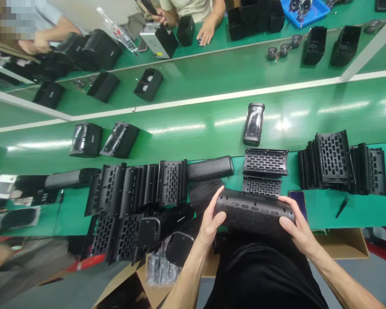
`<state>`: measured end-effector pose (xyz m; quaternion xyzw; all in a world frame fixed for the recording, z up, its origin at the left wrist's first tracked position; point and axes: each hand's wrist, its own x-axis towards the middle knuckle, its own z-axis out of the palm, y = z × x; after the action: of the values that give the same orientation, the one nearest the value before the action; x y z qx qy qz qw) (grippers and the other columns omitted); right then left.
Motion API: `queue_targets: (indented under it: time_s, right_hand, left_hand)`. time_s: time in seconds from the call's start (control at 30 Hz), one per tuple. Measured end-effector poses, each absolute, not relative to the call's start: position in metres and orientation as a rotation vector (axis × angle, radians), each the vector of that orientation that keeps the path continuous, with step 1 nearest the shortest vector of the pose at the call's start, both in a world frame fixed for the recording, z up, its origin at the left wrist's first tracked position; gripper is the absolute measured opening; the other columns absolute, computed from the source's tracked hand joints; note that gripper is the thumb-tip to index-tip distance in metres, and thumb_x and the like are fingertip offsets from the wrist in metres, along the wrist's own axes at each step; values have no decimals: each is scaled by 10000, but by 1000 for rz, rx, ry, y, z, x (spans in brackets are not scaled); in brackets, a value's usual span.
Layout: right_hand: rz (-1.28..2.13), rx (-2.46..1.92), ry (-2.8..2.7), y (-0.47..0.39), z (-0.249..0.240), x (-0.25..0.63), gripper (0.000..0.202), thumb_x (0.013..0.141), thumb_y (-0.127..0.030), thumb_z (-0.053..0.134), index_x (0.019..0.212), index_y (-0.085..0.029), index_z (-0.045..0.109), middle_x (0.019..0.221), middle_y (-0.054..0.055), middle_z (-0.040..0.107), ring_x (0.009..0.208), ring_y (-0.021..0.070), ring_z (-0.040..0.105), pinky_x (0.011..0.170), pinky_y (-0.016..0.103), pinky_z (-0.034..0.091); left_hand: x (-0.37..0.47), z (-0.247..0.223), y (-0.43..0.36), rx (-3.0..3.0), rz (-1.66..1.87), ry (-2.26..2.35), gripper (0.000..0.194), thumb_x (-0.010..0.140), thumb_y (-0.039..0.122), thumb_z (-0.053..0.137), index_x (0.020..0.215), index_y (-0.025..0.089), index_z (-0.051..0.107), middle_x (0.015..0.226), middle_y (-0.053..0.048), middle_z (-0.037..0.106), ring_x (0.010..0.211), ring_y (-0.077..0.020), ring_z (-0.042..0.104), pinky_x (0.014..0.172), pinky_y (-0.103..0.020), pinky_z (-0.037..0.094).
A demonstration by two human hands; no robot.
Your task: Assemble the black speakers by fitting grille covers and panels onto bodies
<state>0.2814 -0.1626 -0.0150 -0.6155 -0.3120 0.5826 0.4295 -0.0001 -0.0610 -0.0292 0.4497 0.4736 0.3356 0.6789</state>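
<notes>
Over the near edge of the green worktop [323,210], the left hand [211,218] and right hand [298,226] grip a black slotted casing [254,210] by its ends. Just beyond it are perforated panels [265,162], with a phone [297,201] near the right hand.

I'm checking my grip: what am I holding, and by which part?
A black casing, held by its two ends: left hand on one, right hand on the other.
</notes>
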Motion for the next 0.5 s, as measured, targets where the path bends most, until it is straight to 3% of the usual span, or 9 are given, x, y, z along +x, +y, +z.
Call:
queue_targets:
  time_s: [0.5]
  right_hand:
    - [1446, -1489, -443, -163, -10, 266, 625, 838, -558, 757, 1375, -316, 548, 1417, 70, 590, 1357, 315, 538, 1196, 487, 367]
  left_hand:
    - [4, -24, -55, 1070, 730, 1084, 927, 816, 655, 730, 1576, 202, 455, 1572, -119, 546, 1482, -402, 442, 1263, -504, 282]
